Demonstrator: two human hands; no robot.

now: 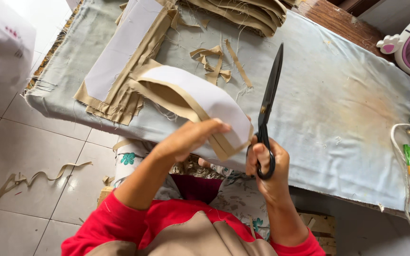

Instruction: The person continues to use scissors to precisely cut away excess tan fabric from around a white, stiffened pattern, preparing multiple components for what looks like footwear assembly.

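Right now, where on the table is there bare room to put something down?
The cloth-covered table is bare to the right of the scissors, up to the lighter. It is crowded on the left: a fabric stack, scraps, and the curved piece.

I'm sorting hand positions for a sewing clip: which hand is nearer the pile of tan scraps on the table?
Left. The left hand lies below the scraps, holding the fabric piece; the right hand grips scissors lower right.
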